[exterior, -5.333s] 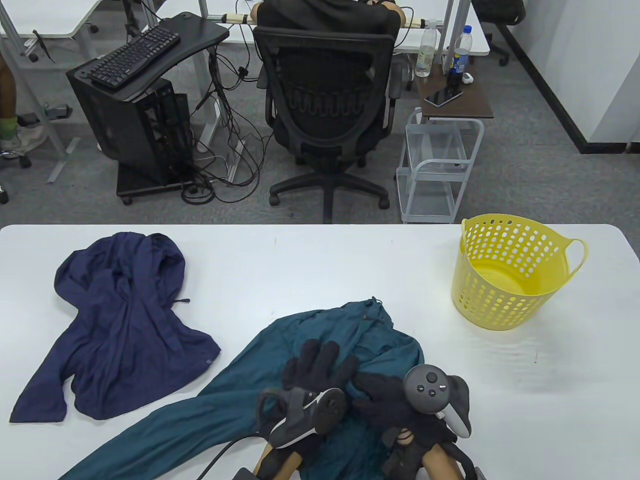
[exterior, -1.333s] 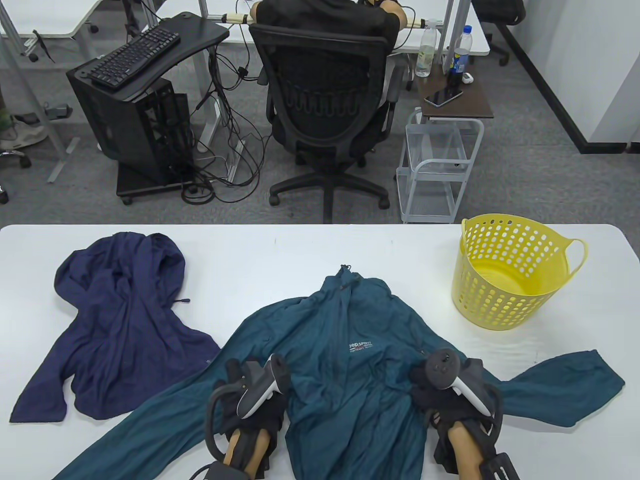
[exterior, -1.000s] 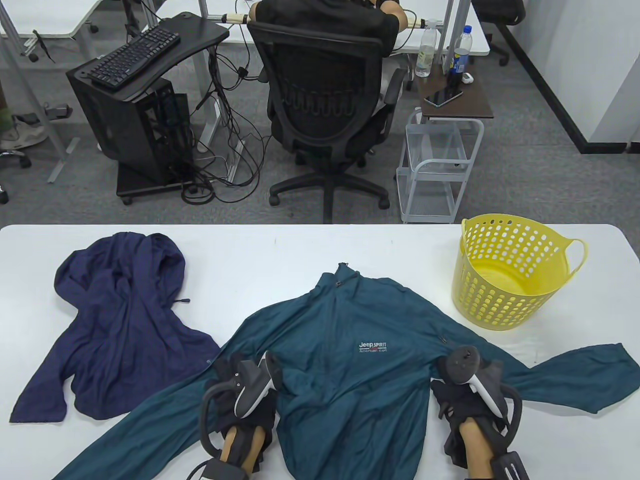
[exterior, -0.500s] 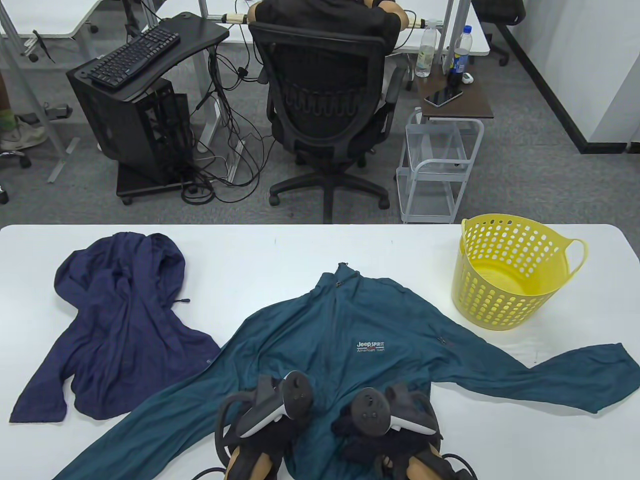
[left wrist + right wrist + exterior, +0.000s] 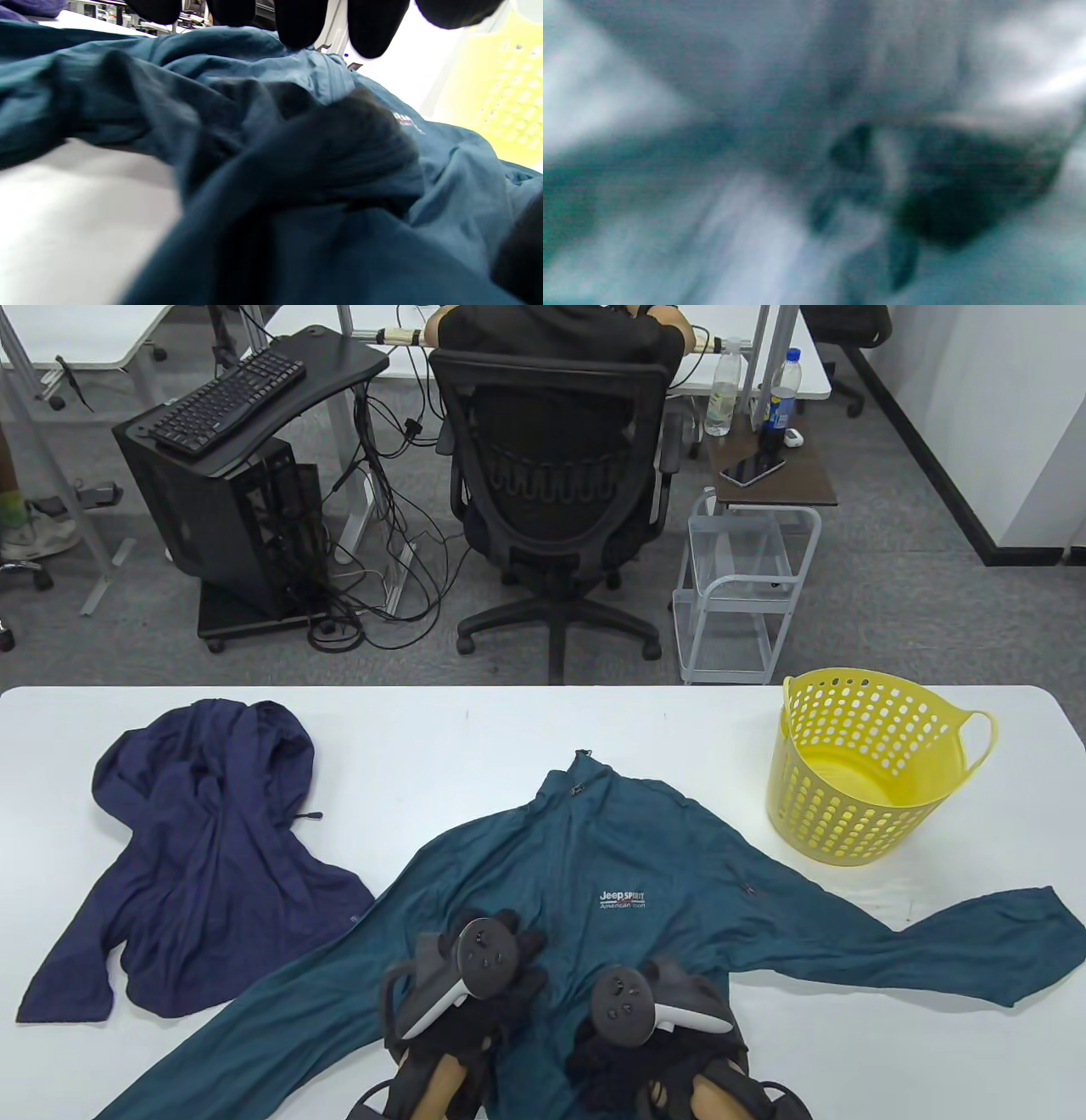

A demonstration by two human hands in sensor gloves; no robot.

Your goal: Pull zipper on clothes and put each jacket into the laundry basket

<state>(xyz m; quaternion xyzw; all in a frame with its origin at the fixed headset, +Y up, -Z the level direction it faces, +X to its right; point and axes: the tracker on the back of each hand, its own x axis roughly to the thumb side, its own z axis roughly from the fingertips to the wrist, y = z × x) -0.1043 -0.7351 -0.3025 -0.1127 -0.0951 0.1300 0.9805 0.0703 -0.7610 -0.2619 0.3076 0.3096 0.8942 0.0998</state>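
A teal jacket [image 5: 619, 848] lies front up and spread out on the white table [image 5: 475, 738], with its logo showing and both sleeves stretched outward. A small zipper pull [image 5: 575, 788] shows just under the collar. My left hand [image 5: 512, 931] rests on the jacket's lower middle with its fingers spread. In the left wrist view its fingertips [image 5: 300, 25] hang straight above the bunched teal cloth [image 5: 297, 169]. My right hand [image 5: 607, 1052] sits close beside it on the hem, but its fingers are hidden and the right wrist view is a blur. The empty yellow basket [image 5: 848, 814] stands at the right.
A navy jacket [image 5: 204, 848] lies crumpled at the table's left. The teal right sleeve [image 5: 976, 950] reaches toward the table's right edge, just in front of the basket. Beyond the far edge are an office chair [image 5: 556, 492], a wire cart [image 5: 742, 585] and a computer stand.
Both hands have come in from the jacket's sides to its lower middle. In the last half second the left hand slid a little forward. The jacket now lies flattened with its sleeves out.
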